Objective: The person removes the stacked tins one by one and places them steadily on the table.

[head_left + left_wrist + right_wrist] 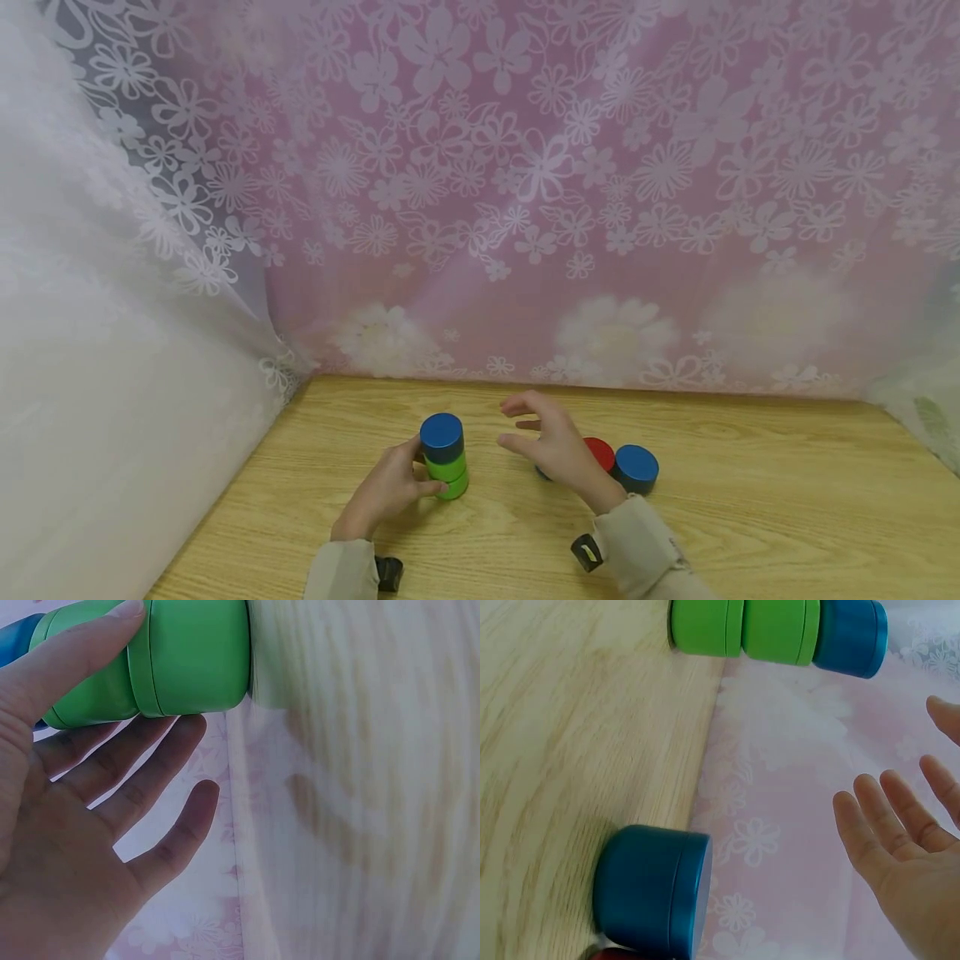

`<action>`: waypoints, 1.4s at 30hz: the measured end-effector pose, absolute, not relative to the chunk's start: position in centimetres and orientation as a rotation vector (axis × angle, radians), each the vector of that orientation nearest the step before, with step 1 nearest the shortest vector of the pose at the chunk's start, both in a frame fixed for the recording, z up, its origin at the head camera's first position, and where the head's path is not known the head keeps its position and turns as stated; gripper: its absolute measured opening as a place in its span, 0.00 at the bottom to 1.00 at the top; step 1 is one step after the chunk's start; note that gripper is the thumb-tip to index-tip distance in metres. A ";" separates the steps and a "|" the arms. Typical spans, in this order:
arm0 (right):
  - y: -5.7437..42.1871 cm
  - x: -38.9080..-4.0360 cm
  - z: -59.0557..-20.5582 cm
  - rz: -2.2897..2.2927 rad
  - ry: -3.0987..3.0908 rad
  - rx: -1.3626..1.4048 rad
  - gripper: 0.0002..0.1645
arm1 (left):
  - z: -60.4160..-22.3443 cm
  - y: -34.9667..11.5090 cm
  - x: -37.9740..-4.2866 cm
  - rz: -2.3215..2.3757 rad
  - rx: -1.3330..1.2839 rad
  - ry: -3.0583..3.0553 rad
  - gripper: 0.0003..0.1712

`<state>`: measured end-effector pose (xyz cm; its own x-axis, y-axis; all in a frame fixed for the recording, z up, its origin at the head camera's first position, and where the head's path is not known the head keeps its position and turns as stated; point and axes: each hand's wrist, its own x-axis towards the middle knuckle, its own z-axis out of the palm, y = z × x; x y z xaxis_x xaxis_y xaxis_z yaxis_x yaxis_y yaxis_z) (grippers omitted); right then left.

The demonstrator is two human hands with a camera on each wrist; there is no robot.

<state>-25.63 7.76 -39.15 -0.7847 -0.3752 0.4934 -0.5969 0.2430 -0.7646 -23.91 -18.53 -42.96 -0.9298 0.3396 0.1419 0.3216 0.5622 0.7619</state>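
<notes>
A stack of round lidded tins stands upright on the table: two green tins (447, 477) below and a blue tin (442, 438) on top. My left hand (390, 485) grips the stack from the left, its thumb across the green tins and several fingertips against their far side. In the left wrist view the little finger stands off the lower green tin (196, 656). To the right of the stack, my right hand (558, 446) is raised with fingers spread and loosely bent, holding nothing. The right wrist view shows the right hand (919, 855) apart from every tin.
Beyond the right hand, a red tin (598, 452) and a blue tin (637, 468) stand side by side on the wooden table (780, 500). Another blue tin (649, 889) is mostly hidden behind that hand in the head view. A flowered curtain (525, 208) hangs along the table's back edge.
</notes>
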 end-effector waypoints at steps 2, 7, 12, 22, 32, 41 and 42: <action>7.5 -25.7 -39.2 1.555 -2.300 0.923 0.20 | -42.9 -18.5 -23.9 1.332 0.579 2.763 0.34; 6.8 -25.7 -39.2 1.560 -2.298 0.938 0.21 | -42.9 -18.4 -23.9 1.323 0.576 2.772 0.32; 6.0 -25.7 -39.1 1.574 -2.300 0.947 0.21 | -42.9 -18.5 -24.1 1.309 0.589 2.783 0.32; 5.2 -25.6 -39.6 1.612 -2.321 0.962 0.21 | -43.0 -18.6 -24.1 1.321 0.592 2.778 0.33; 4.1 -25.5 -39.9 1.655 -2.332 1.003 0.24 | -43.1 -18.6 -24.2 1.315 0.626 2.777 0.33; 3.2 -25.4 -40.3 1.679 -2.341 0.992 0.29 | -43.1 -18.6 -24.2 1.316 0.644 2.776 0.32; 3.1 -25.4 -40.3 1.681 -2.336 0.992 0.29 | -43.1 -18.6 -24.2 1.313 0.645 2.779 0.32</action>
<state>-25.42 3.09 -40.34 -0.7834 -0.4456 0.4333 -0.5523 0.1797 -0.8140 -24.19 -18.62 -43.11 -0.9157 0.3638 0.1707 0.3629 0.5660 0.7402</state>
